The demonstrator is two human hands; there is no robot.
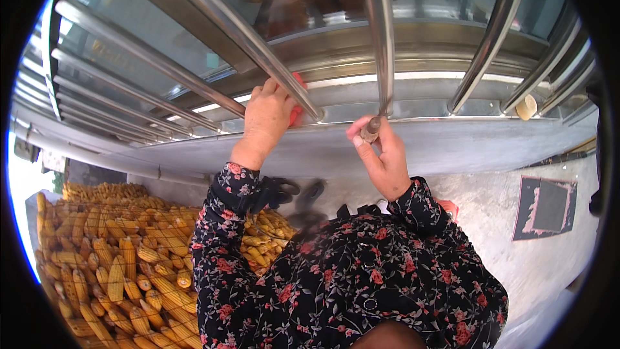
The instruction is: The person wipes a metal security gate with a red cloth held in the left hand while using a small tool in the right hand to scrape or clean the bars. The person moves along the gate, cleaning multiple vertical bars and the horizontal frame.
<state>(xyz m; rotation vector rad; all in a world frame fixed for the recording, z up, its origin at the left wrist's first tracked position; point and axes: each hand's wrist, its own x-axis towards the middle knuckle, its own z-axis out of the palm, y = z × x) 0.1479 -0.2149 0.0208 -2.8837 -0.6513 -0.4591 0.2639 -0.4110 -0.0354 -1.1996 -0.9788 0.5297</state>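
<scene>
My left hand (269,114) reaches between the metal bars of a window grille (382,48), its fingers closed on a red cloth-like item (296,115) at the sill. My right hand (382,148) grips a short brown rod-like handle (371,128) at the foot of a middle bar; what its far end is cannot be made out. Behind the bars lies the window frame (421,55) with its glass. A small pale round object (526,106) rests on the sill to the right, between two bars.
A large heap of corn cobs (121,271) behind wire mesh stands at the lower left. Below the sill runs a grey wall ledge (310,152). On the concrete floor at the right lies a dark mat (550,208). A pale pipe (126,160) runs along the left.
</scene>
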